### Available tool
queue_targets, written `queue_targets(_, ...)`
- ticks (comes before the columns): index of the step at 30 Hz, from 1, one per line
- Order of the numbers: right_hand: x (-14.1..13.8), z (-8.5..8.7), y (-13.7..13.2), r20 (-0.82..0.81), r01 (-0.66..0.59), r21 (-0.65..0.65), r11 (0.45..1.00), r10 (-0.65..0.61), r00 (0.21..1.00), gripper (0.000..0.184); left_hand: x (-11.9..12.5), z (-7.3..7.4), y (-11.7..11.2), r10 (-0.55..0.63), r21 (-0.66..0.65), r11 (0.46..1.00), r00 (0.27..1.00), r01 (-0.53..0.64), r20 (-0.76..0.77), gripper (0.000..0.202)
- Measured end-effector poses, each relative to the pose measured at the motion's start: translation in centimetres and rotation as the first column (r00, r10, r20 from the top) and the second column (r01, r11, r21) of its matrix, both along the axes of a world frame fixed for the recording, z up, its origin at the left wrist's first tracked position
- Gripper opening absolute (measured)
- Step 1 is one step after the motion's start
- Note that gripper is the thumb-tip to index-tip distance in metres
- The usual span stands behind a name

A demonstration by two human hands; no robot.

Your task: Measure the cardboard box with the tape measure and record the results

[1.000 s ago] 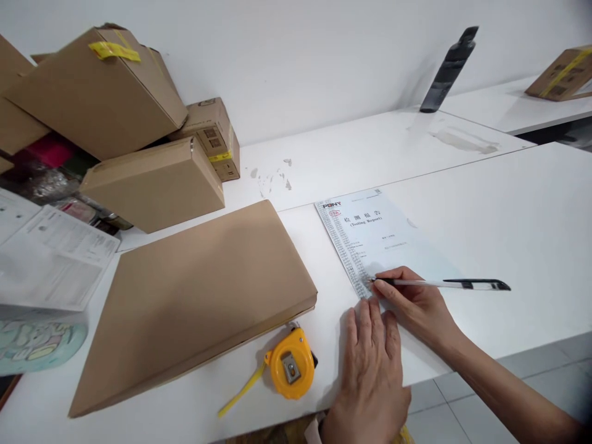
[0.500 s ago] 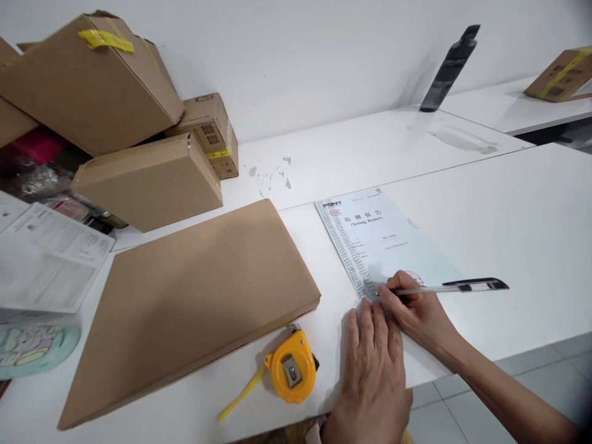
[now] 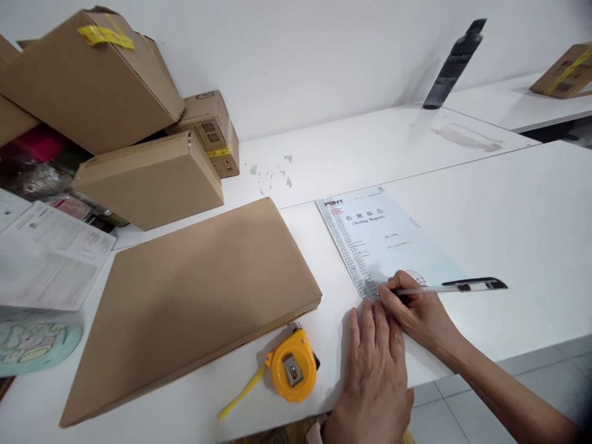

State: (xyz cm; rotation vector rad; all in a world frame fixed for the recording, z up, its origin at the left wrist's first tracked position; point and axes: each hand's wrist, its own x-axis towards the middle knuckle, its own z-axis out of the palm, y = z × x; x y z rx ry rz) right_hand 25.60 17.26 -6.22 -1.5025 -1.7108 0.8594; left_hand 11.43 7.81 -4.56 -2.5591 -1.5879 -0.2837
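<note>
My right hand (image 3: 419, 311) is closed around a clear pen with a black clip (image 3: 462, 287), its tip down at the lower left part of a pale blue testing report (image 3: 393, 237). Flat beside it lies my left hand (image 3: 374, 364), fingers stretched out, their tips at the report's bottom edge. To the left of that hand rests a yellow tape measure (image 3: 293, 367) with a short end of its tape out. A flat brown cardboard box (image 3: 198, 308) lies further left, behind the tape measure.
Several cardboard boxes (image 3: 152, 179) are stacked at the back left, above wrapped goods and printed papers (image 3: 55, 246). A dark bottle (image 3: 453, 68) stands by the wall, and a small taped box (image 3: 562, 74) sits at the far right. The white table's (image 3: 518, 228) front edge borders a tiled floor.
The view has shifted very slightly. Both hands, the pen and the report keep almost the same places.
</note>
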Motion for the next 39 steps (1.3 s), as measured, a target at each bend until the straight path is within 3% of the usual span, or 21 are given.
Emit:
queue_targets(17,-0.1,0.4,0.0,-0.031,0.056,-0.045,0.997,-0.057,0.998,0.027,0.3,-0.5,0.2,-0.009,-0.014,1.0,1.0,0.009,0.026,0.105)
queue_targets(27,-0.3,1.1,0.2,0.049,0.044,0.043,0.998,-0.046,0.998,0.027,0.2,-0.3,0.0,-0.002,-0.052,0.999,1.0,0.002,0.006,0.102)
queue_targets(36,-0.1,0.4,0.2,0.033,0.072,0.069,0.995,-0.074,0.997,0.028,0.2,-0.5,0.1,-0.016,-0.043,0.999,1.0,0.017,0.018,0.108)
queue_targets(39,-0.1,0.3,0.2,0.015,0.066,0.018,0.998,-0.066,0.998,0.029,0.2,-0.4,0.1,-0.012,-0.057,0.998,1.0,0.012,0.005,0.105)
